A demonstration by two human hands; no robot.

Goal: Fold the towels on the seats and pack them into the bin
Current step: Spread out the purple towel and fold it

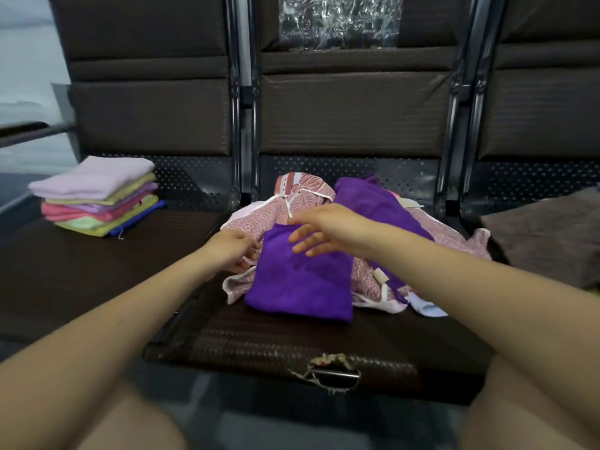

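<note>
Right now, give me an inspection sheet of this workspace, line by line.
Surface: middle seat, dark woven cushion, torn at its front edge.
Job's things: folded purple towel on a loose heap of pink patterned towels; a second purple towel unfolded behind it; folded stack on the left seat. No bin seen.
Clutter: clear plastic sheet on the middle backrest; grey-brown cushion on the right seat.
Grippers: left hand pinches the heap's cloth beside the folded purple towel; right hand open, fingers spread over that towel.
Cables: nothing seen.
Surroundings: row of dark padded seats with metal frames.
</note>
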